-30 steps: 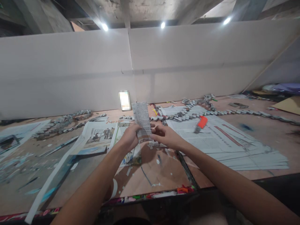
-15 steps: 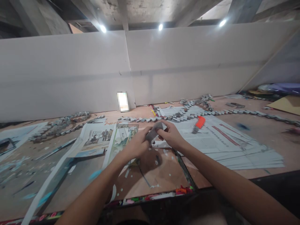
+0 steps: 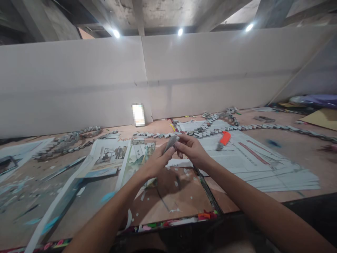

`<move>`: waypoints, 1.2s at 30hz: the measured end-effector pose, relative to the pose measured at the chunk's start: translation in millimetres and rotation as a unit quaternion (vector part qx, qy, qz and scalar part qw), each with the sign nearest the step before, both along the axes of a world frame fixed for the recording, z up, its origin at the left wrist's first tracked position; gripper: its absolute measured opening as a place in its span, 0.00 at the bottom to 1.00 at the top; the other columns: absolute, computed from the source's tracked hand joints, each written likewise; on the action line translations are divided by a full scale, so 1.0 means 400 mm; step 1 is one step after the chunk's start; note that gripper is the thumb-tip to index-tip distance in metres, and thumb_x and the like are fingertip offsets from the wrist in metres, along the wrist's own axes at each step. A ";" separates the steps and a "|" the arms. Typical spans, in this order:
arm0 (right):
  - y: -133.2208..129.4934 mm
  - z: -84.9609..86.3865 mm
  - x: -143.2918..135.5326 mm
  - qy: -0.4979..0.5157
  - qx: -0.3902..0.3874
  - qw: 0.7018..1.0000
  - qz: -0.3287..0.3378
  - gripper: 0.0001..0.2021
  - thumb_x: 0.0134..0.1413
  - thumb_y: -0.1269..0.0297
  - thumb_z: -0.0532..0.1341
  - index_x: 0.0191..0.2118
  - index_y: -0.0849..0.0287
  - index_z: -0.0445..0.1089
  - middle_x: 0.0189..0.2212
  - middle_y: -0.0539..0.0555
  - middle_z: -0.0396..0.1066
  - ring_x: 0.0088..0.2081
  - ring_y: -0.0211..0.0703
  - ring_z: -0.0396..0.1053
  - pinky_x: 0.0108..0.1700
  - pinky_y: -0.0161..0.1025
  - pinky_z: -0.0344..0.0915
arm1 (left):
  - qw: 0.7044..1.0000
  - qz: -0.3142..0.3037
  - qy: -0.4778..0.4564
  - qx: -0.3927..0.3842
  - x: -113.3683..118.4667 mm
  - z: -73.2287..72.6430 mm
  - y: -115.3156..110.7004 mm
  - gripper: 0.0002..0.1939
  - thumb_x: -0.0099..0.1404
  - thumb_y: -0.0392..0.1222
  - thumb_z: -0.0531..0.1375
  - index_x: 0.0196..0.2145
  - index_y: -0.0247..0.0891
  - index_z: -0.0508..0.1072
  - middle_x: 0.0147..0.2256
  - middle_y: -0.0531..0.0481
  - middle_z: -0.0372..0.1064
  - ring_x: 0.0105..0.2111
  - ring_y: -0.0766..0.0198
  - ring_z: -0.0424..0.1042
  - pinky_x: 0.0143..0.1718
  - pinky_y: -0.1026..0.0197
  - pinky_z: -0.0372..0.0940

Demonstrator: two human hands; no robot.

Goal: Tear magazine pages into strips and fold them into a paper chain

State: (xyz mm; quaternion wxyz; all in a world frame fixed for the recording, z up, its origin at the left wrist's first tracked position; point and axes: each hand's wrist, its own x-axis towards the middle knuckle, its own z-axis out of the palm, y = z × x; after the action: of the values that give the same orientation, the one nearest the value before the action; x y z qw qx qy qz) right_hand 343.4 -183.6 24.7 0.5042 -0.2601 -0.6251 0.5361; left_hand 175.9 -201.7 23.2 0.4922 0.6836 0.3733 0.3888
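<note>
A small folded strip of printed newspaper (image 3: 171,143) is held above the middle of the table. My left hand (image 3: 158,158) pinches it from the left, thumb on the near side. My right hand (image 3: 191,149) has its fingers curled at the strip's right end, thumb and fingertips against it. Just beyond my hands runs a long zigzag chain of folded paper links (image 3: 205,133). Right of my right hand, a utility knife with an orange handle (image 3: 224,138) lies on stacked newspaper sheets (image 3: 250,165).
Another coiled paper chain (image 3: 65,140) lies at the left, near printed pages (image 3: 107,154). A bright-screened phone (image 3: 138,115) leans on the white partition (image 3: 79,80). A dark gap (image 3: 206,189) splits the table boards. Coloured scraps (image 3: 207,213) line the front edge.
The folded paper strip has turned and now looks narrower, its broad face no longer toward me. The fingers of my right hand have shifted along its right end.
</note>
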 end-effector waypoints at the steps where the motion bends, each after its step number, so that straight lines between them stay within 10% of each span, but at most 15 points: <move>1: 0.000 -0.001 -0.001 -0.007 0.001 1.000 -0.006 0.14 0.50 0.56 0.64 0.38 0.60 0.70 0.21 0.46 0.63 0.19 0.31 0.58 0.22 0.33 0.56 | 1.000 -0.004 0.007 0.005 0.001 -0.001 -0.002 0.16 0.65 0.55 0.51 0.32 0.39 0.64 0.22 0.56 0.54 0.20 0.69 0.51 0.21 0.66 0.50; 8: 0.005 0.001 0.004 0.028 -0.043 0.998 -0.023 0.13 0.49 0.54 0.65 0.34 0.60 0.71 0.18 0.45 0.63 0.18 0.30 0.56 0.21 0.32 0.53 | 0.995 -0.059 -0.031 -0.071 0.008 -0.003 -0.009 0.20 0.67 0.57 0.47 0.28 0.38 0.60 0.22 0.56 0.53 0.17 0.72 0.52 0.18 0.66 0.49; 15: 0.002 0.004 0.001 0.020 -0.060 0.998 -0.018 0.15 0.44 0.55 0.68 0.33 0.61 0.71 0.17 0.45 0.63 0.18 0.31 0.57 0.21 0.32 0.53 | 0.977 -0.132 -0.093 -0.140 0.007 -0.005 -0.016 0.04 0.55 0.33 0.55 0.31 0.37 0.63 0.23 0.56 0.57 0.20 0.70 0.60 0.23 0.64 0.55; 27: -0.011 0.004 0.000 -0.003 -0.074 0.997 0.000 0.15 0.44 0.53 0.67 0.31 0.61 0.70 0.17 0.46 0.65 0.15 0.32 0.61 0.18 0.31 0.55 | 0.949 -0.191 -0.108 -0.224 0.019 0.013 -0.046 0.11 0.58 0.44 0.61 0.32 0.37 0.62 0.22 0.56 0.57 0.20 0.71 0.57 0.25 0.63 0.56; 36: -0.023 0.034 0.007 -0.034 0.018 0.993 -0.113 0.12 0.44 0.55 0.67 0.29 0.60 0.74 0.20 0.49 0.69 0.22 0.35 0.63 0.24 0.35 0.61 | 0.998 -0.057 -0.019 -0.034 0.021 0.007 -0.028 0.13 0.61 0.50 0.60 0.34 0.36 0.68 0.30 0.49 0.67 0.32 0.63 0.68 0.37 0.59 0.64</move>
State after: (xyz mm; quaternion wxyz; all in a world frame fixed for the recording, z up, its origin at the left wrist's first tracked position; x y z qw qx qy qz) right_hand 346.2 -192.7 38.3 0.5441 -0.3382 -0.6181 0.4555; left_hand 184.3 -213.0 25.9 0.5439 0.6791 0.3372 0.3596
